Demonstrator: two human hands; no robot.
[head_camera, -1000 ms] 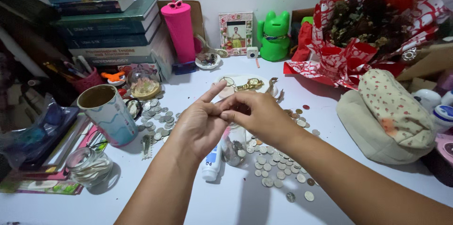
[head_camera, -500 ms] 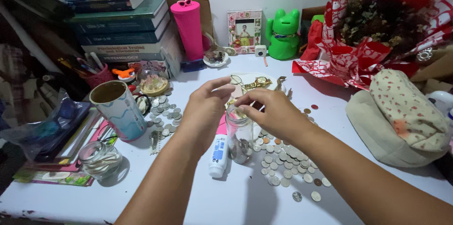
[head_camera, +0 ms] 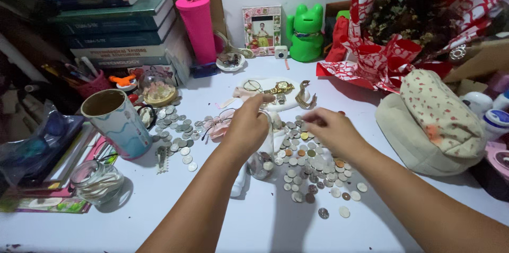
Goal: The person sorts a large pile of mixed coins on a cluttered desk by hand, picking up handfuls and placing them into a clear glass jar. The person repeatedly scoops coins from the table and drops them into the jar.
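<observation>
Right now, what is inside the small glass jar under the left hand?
Coins lie at the bottom of the glass jar. The left hand covers its mouth and upper part, so the rest cannot be seen.

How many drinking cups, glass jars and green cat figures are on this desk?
Cups: 2, the pink tumbler and the blue-patterned cup.
Glass jars: 2, the coin jar under the left hand and a small jar.
Green cat figures: 1.
Total: 5.
</observation>
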